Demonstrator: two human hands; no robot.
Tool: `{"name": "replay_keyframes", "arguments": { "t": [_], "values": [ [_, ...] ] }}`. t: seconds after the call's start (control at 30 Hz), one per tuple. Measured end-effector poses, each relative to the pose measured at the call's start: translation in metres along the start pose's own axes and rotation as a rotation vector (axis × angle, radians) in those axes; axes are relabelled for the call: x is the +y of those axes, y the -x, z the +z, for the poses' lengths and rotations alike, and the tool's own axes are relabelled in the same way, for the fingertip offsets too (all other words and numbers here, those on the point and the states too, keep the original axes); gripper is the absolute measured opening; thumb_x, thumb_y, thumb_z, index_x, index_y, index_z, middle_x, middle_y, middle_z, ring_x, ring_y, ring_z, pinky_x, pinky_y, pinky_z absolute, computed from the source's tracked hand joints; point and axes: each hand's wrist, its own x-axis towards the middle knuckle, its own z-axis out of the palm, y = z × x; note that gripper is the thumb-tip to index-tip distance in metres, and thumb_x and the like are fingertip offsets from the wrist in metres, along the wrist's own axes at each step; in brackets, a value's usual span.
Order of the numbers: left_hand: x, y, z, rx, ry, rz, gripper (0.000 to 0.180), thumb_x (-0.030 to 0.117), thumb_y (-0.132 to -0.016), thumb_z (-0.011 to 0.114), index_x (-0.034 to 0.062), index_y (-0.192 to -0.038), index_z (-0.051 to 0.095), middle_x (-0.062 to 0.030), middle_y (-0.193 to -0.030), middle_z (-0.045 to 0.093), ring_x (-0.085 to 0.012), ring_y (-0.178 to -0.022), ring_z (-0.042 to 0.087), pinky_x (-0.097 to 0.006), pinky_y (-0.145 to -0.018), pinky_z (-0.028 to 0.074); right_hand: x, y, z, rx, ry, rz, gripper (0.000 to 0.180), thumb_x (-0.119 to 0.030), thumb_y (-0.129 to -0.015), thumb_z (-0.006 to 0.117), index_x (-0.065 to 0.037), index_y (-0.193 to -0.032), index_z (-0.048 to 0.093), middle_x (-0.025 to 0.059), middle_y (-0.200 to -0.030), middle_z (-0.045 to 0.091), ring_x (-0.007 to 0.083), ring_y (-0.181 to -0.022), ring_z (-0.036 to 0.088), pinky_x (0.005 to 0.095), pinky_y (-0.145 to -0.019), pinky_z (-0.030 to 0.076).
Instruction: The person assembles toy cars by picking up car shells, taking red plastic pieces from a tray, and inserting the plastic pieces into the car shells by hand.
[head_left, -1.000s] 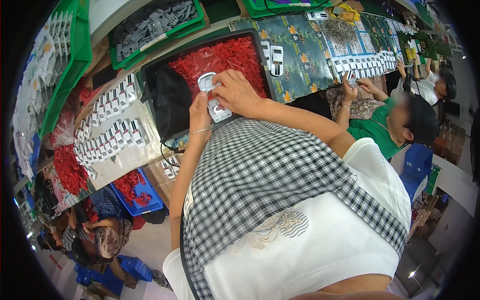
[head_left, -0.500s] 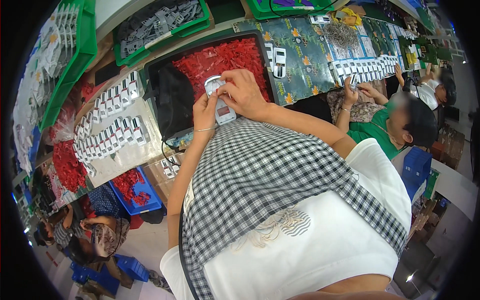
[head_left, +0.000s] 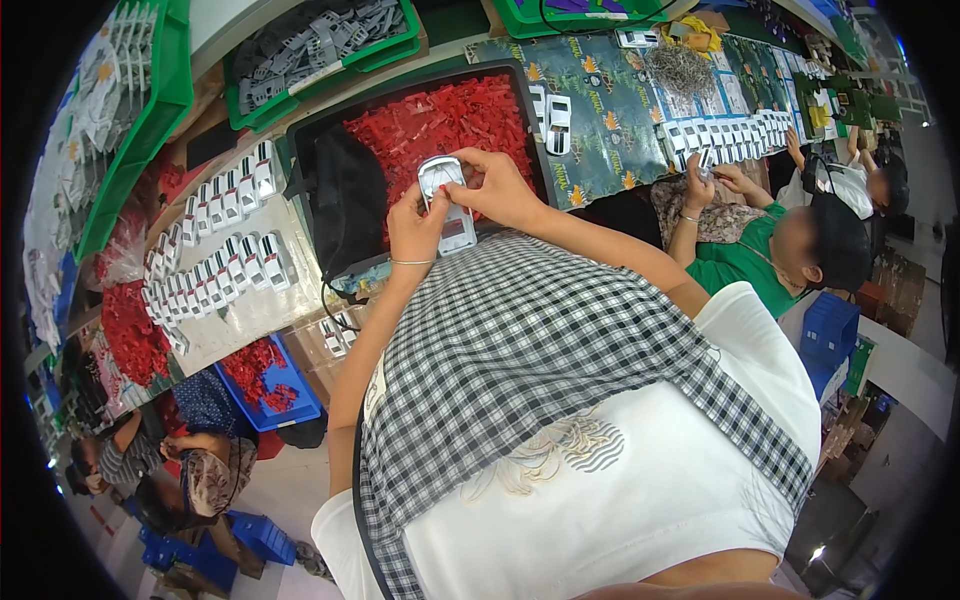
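Both my hands hold a white toy car body (head_left: 437, 176) above a black tray (head_left: 536, 130) of small red plastic parts (head_left: 450, 112). My left hand (head_left: 413, 228) is closed on the car's left side, thumb pressed on its middle. My right hand (head_left: 503, 190) grips the right side, its thumb and fingertips meeting the left thumb at the middle. A speck of red shows at the thumbs; whether it is a part or a nail I cannot tell. The lower end of the car, near my apron, looks partly see-through.
Left of the tray, white toy cars stand in rows (head_left: 243, 264). A green bin of grey parts (head_left: 325, 45) sits beyond the tray, and a blue bin of red parts (head_left: 275, 395) lower left. More cars (head_left: 725, 137) line the right table, where a person in green (head_left: 740, 255) works.
The toy car body has shifted slightly right and turned, so more of its upper end shows. My right fingers have moved from over its top to its right side.
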Motion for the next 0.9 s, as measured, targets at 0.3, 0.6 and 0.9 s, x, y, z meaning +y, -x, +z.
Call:
{"name": "replay_keyframes", "arguments": {
  "t": [0.3, 0.6, 0.9],
  "values": [
    [0.005, 0.009, -0.008, 0.027, -0.152, 0.011, 0.020, 0.017, -0.084, 0.060, -0.0008, -0.093, 0.063, -0.0092, -0.067, 0.063, -0.0052, -0.061, 0.053, -0.026, -0.055, 0.044, -0.003, 0.001, 0.005, -0.031, -0.074, 0.064, 0.031, -0.009, -0.075, 0.066, 0.005, -0.101, 0.061, 0.0081, -0.087, 0.065, 0.0114, -0.080, 0.060, 0.0263, -0.070, 0.049],
    [0.004, 0.020, -0.020, 0.071, -0.092, -0.026, 0.022, 0.018, -0.081, 0.061, -0.0006, -0.092, 0.065, -0.0113, -0.063, 0.062, -0.0088, -0.055, 0.056, -0.027, -0.051, 0.044, 0.002, -0.003, 0.020, -0.044, 0.005, 0.011, 0.029, -0.014, -0.072, 0.070, 0.002, -0.096, 0.062, 0.0085, -0.078, 0.064, 0.0113, -0.067, 0.059, 0.0264, -0.061, 0.047],
    [-0.030, 0.042, -0.062, 0.354, 0.122, -0.085, 0.018, 0.017, -0.084, 0.062, -0.0006, -0.087, 0.063, -0.0038, -0.063, 0.059, -0.0051, -0.058, 0.051, -0.025, -0.052, 0.043, -0.022, -0.004, 0.052, -0.294, 0.024, 0.067, 0.031, -0.013, -0.083, 0.066, 0.000, -0.109, 0.055, 0.0036, -0.090, 0.060, 0.0084, -0.081, 0.057, 0.0210, -0.069, 0.046]
  ]
}}
